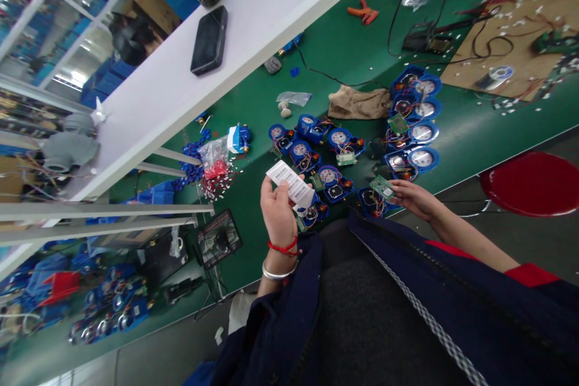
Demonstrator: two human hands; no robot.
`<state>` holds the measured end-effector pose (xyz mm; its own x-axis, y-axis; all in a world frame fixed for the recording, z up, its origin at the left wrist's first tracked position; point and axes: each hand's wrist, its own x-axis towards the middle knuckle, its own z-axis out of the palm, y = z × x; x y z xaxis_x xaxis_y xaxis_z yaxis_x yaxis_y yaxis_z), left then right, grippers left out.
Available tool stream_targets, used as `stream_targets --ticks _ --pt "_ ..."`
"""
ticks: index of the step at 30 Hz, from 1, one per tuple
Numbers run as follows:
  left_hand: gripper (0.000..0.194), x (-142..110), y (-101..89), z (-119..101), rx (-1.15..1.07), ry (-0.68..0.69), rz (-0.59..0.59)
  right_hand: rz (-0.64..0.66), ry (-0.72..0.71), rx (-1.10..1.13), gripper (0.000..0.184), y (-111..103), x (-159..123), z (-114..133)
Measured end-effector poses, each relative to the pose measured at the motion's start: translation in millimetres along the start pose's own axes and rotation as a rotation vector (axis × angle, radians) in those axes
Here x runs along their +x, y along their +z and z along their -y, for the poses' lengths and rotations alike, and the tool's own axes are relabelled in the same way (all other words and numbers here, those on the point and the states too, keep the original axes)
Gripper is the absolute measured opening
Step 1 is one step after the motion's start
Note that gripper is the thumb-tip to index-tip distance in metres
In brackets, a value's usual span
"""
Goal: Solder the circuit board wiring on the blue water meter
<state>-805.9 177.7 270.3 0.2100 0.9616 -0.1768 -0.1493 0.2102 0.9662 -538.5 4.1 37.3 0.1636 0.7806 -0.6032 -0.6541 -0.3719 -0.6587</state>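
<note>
My left hand [279, 212] pinches a white strip of barcode labels [293, 186], thumb on top, over the green bench. Between the fingers of my right hand [415, 198] is a small green circuit board [382, 187], held by its edge above a blue meter housing [371, 201] near the bench's front edge. Several open blue meters with round dials, such as one meter [335, 182], lie around and between my hands, with thin wires and green boards hanging out. A column of more blue meters [421, 132] stands beyond my right hand.
A white shelf [253, 30] crosses above the bench, with a black phone [208, 41] on it. Farther back are a brown cloth [359, 102], orange pliers [363, 12] and a solder spool [495, 77]. Bagged red parts [215, 169] lie left; a red stool [531, 184] stands right.
</note>
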Motion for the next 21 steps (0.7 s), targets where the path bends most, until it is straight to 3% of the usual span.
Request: stream_targets --ticks 21 --pt "0.031 1.0 1.3 -0.6 0.023 0.022 -0.025 -0.004 -0.005 -0.044 0.03 3.9 -3.0 3.4"
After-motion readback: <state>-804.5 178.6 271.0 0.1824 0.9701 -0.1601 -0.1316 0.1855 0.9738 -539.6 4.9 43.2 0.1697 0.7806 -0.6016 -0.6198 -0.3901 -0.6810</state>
